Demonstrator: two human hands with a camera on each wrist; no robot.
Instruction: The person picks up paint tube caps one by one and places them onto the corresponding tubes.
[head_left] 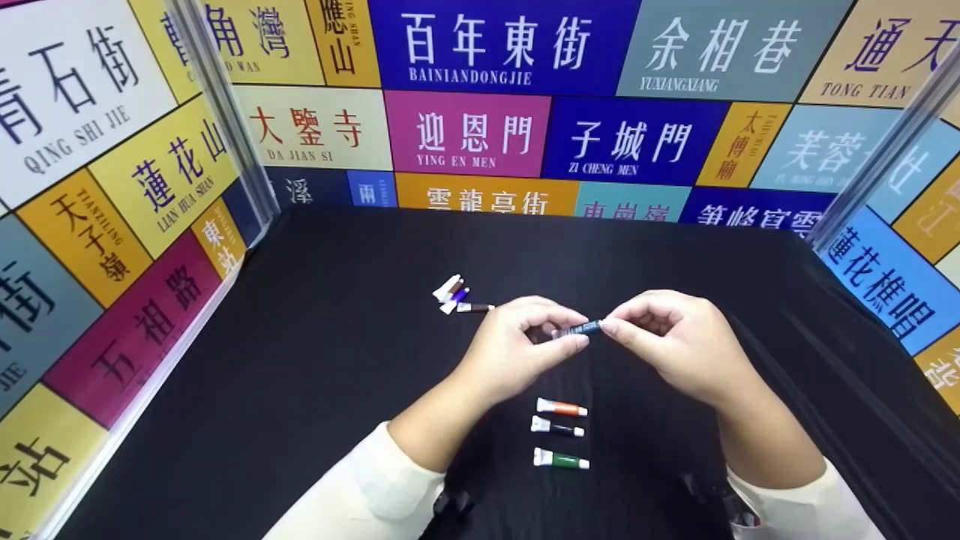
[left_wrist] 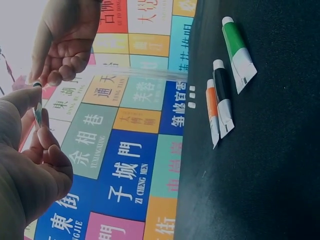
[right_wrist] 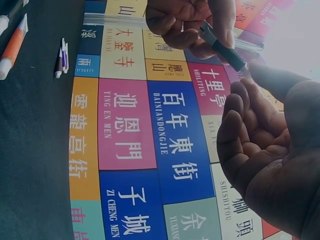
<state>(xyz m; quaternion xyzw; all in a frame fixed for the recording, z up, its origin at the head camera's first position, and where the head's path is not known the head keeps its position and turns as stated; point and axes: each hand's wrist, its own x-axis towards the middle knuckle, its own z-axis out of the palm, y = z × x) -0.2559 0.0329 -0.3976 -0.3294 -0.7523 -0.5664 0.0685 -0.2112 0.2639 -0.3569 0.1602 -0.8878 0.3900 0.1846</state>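
Note:
Above the black table, my left hand [head_left: 517,337] pinches a dark paint tube [head_left: 581,328] between thumb and fingers. My right hand [head_left: 667,337] pinches the cap end of the same tube between thumb and forefinger. In the right wrist view the tube [right_wrist: 223,48] looks dark green, held at a slant, its pale cap end [right_wrist: 244,70] at the right fingertips. Nearer me lie an orange paint tube [head_left: 564,408], a black paint tube [head_left: 559,427] and a green paint tube [head_left: 562,459], roughly in a column, caps to the right.
Beyond my left hand lies a small group of tubes: a purple one [head_left: 455,300], a brown one [head_left: 474,307] and another brown one [head_left: 450,287]. Several small white pieces [left_wrist: 192,97] show on the table in the left wrist view. Sign-printed panels [head_left: 465,135] enclose the table.

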